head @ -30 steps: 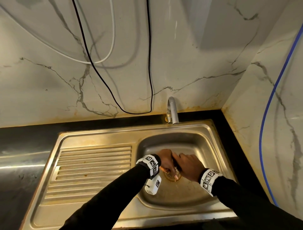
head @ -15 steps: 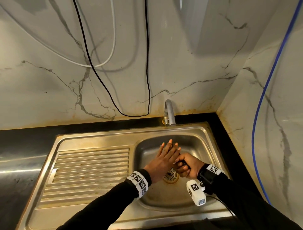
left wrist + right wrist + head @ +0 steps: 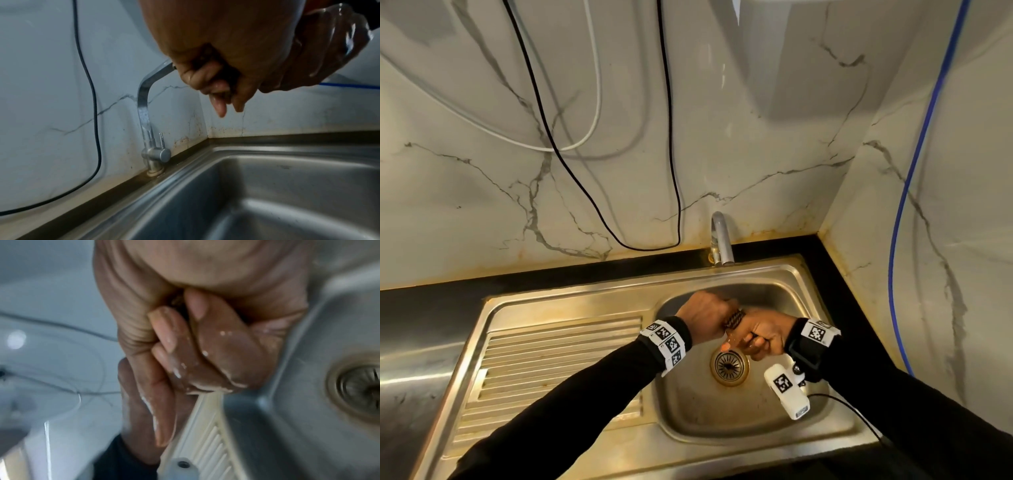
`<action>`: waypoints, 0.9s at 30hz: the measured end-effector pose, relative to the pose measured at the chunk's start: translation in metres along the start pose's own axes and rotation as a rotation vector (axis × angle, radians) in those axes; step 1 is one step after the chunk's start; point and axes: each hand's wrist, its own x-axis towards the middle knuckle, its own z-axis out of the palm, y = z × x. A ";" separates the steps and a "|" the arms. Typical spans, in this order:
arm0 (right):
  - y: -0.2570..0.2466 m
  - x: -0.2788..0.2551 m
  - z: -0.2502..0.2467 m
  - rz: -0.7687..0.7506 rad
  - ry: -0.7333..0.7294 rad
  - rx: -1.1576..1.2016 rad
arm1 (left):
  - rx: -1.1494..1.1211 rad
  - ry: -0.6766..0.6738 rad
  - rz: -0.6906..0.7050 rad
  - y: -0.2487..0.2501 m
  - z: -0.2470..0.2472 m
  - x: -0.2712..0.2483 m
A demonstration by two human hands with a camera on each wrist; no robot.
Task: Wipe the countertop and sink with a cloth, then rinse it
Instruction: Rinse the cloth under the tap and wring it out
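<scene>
Both hands meet over the steel sink (image 3: 571,301) basin, below the tap (image 3: 720,240). A dark, wet cloth (image 3: 734,319) is bunched and twisted between them. My left hand (image 3: 705,317) is a fist curled round one end. My right hand (image 3: 762,337) grips the other end, its wet fingers folded in. In the left wrist view the left hand (image 3: 216,68) clasps the dark cloth (image 3: 228,71), with the tap (image 3: 144,105) just behind. In the right wrist view the right hand (image 3: 195,345) is clenched and only a sliver of cloth (image 3: 176,300) shows. No water stream is visible.
The drain (image 3: 729,366) lies right under the hands. A ribbed drainboard (image 3: 558,359) fills the sink's left side, with black countertop (image 3: 431,308) around it. Black, white and blue cables (image 3: 671,154) hang on the marble walls, which close in a corner at the right.
Half a second ago my left hand lay flat with straight fingers over the right fist. Now it is curled round the cloth, and both hands have lifted slightly above the drain.
</scene>
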 end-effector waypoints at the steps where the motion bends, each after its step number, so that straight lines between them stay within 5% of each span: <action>1: -0.001 0.002 0.001 0.035 0.087 -0.059 | 0.008 -0.054 -0.042 0.001 0.001 0.000; 7: -0.001 0.023 0.013 0.061 0.572 -0.538 | 0.189 -0.334 -0.145 0.008 0.000 0.003; 13: -0.002 0.045 0.016 -0.130 0.790 -1.030 | 0.084 -0.442 -0.297 0.005 0.000 0.010; 20: -0.009 0.039 0.001 -0.217 0.808 -1.331 | -0.225 -0.398 -0.548 0.007 0.007 0.016; 27: -0.026 0.011 0.000 -0.359 0.821 -1.567 | -0.384 -0.313 -0.641 0.012 -0.010 0.023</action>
